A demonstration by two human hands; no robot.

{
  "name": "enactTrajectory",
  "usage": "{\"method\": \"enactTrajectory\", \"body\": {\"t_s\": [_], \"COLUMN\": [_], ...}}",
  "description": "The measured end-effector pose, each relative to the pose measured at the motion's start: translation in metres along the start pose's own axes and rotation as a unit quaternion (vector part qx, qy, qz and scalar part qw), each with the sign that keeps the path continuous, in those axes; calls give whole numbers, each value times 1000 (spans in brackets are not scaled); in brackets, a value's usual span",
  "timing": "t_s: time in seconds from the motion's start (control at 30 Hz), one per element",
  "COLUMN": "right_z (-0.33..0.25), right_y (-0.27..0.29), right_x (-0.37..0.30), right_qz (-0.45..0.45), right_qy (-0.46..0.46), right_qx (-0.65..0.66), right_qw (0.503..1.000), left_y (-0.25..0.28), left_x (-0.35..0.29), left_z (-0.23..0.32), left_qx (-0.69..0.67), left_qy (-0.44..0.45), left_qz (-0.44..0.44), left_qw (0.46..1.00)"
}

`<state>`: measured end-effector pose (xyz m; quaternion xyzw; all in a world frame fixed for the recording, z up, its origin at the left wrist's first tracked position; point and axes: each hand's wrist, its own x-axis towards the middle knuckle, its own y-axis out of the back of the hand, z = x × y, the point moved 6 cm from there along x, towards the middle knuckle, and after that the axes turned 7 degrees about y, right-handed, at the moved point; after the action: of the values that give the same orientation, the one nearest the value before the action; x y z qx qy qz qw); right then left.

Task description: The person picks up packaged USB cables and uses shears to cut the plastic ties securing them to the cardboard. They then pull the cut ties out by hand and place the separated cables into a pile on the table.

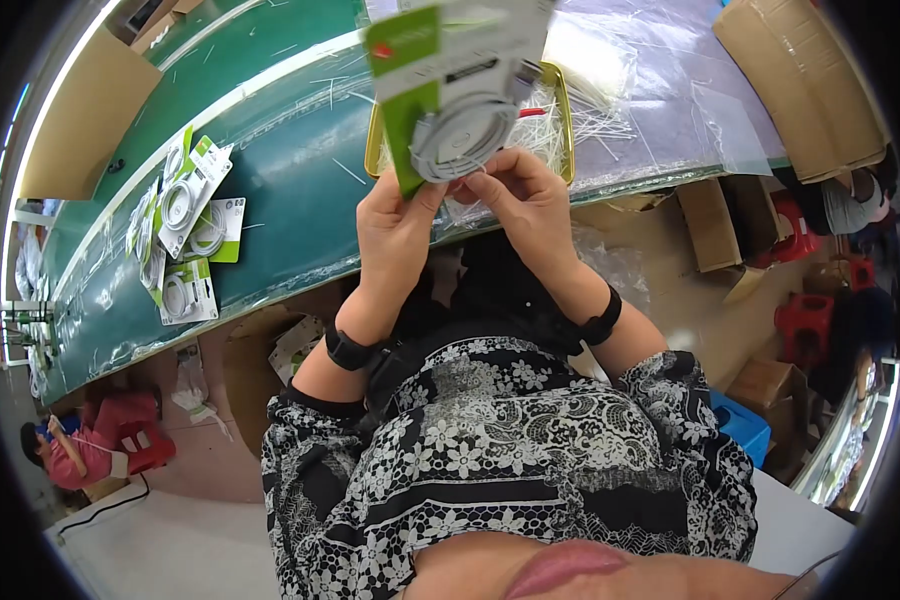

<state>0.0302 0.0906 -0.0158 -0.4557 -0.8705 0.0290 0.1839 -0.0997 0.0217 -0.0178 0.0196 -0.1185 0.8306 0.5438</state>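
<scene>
The left hand (pixel 395 225) is pinching a flat green-and-white card (pixel 440 85), which is carrying a round coil of white cable (pixel 440 140) over the edge of a glossy green table (pixel 280 210). The right hand (pixel 535 215) is bending its fingers just below the coil; its grip one cannot tell.

A cable pack (pixel 460 110) is between the person's left hand (pixel 395 230) and right hand (pixel 537 215), over the near part of the table (pixel 300 215). Behind the pack, on the table, sits a tray (pixel 568 125) with strips (pixel 540 140) in it; other strips lie to its right. Left of the hands lies a pile of packs (pixel 182 205). A box (pixel 805 90) is at the table's far right.
</scene>
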Motion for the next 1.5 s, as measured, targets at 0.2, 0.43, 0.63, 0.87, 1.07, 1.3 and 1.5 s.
{"method": "enactTrajectory", "body": {"t_s": [0.2, 0.43, 0.63, 0.87, 1.07, 1.3, 1.5], "right_z": [-4, -44, -55, -35, -44, -86, -90], "right_y": [-5, -26, -22, -12, -14, -25, -32], "right_x": [8, -2, 9, 11, 11, 17, 20], "right_qz": [14, -36, -55, -59, -46, -31, -44], "right_qy": [154, 242, 273, 154, 192, 395, 391], "right_qx": [-100, -279, -232, -142, -225, -378, -504], "right_qw": [983, 928, 932, 976, 954, 837, 769], "left_y": [-2, 5, 4, 0, 1, -1, -2], "left_x": [8, 13, 12, 11, 12, 13, 15], "left_z": [-5, -4, -1, 8, 7, 4, 2], "left_qx": [-192, -195, -224, -256, -251, -222, -241], "left_qy": [26, 59, 56, 41, 49, 25, 64], "left_qz": [-19, 26, 17, -18, -15, 2, 9], "left_qw": [981, 979, 973, 966, 967, 975, 969]}}
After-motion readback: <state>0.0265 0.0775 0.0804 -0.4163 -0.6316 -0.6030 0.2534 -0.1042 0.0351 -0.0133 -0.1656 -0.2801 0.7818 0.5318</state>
